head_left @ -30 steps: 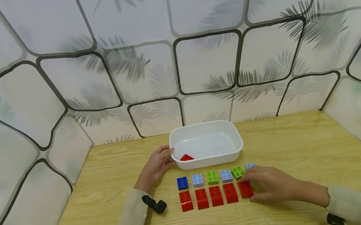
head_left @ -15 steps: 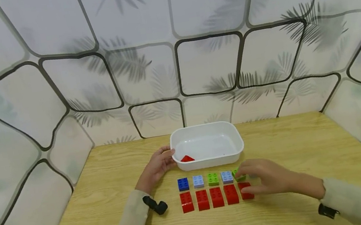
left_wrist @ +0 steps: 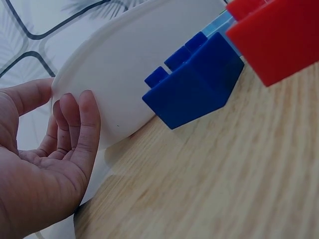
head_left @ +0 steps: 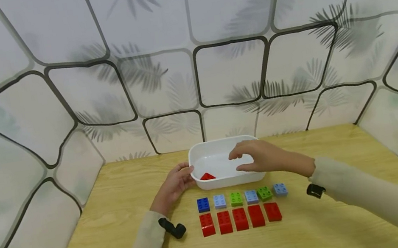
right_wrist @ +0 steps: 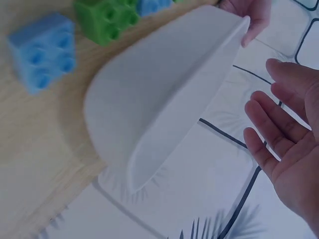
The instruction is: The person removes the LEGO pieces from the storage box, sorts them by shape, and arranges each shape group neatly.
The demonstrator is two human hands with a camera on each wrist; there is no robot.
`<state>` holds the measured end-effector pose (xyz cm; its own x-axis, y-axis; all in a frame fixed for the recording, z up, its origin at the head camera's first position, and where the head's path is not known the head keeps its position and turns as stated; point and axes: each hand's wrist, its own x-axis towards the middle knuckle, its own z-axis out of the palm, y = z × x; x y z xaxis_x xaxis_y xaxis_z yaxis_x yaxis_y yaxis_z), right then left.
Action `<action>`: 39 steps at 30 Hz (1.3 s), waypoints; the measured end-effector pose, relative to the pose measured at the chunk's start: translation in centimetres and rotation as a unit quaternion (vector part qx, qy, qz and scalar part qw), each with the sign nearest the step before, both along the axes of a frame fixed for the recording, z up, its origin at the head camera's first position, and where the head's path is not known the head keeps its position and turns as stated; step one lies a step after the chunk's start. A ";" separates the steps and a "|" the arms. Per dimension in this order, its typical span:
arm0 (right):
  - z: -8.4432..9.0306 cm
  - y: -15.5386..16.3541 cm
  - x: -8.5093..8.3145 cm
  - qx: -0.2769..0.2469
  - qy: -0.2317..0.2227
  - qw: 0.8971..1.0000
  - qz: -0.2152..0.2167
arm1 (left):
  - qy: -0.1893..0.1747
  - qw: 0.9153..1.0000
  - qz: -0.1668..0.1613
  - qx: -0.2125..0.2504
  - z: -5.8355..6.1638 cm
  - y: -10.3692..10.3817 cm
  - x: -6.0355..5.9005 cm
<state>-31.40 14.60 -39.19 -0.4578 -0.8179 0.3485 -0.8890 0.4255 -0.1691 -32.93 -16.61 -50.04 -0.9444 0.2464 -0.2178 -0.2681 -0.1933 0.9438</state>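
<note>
A white plastic tub [head_left: 227, 181] stands at the back of the table with a red toy brick [head_left: 207, 176] in its left front corner. My left hand [head_left: 173, 189] holds the tub's left end, thumb at the rim and curled fingers against the outer wall, as the left wrist view shows. My right hand [head_left: 265, 157] hovers over the tub's right part with nothing in it; thumb and fingers are apart. In the right wrist view, its loosely bent fingers [right_wrist: 271, 117] are beside the tub's rim.
In front of the tub runs a row of studded bricks: dark blue [head_left: 203, 205], light blue [head_left: 219, 201] and green [head_left: 236, 198], ending in a light blue brick [head_left: 280, 189] at the right. A row of several red bricks [head_left: 240, 219] lies nearer. A patterned backdrop [head_left: 231, 72] rises behind the table.
My right hand has left the right end of the brick rows and moved up and left over the tub, uncovering the rightmost bricks. My left hand stays at the tub.
</note>
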 end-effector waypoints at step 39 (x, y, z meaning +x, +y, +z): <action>-3.5 -11.5 -7.2 0.199 -0.172 0.964 -0.042 | -0.002 1.000 0.006 0.018 0.1 0.0 0.5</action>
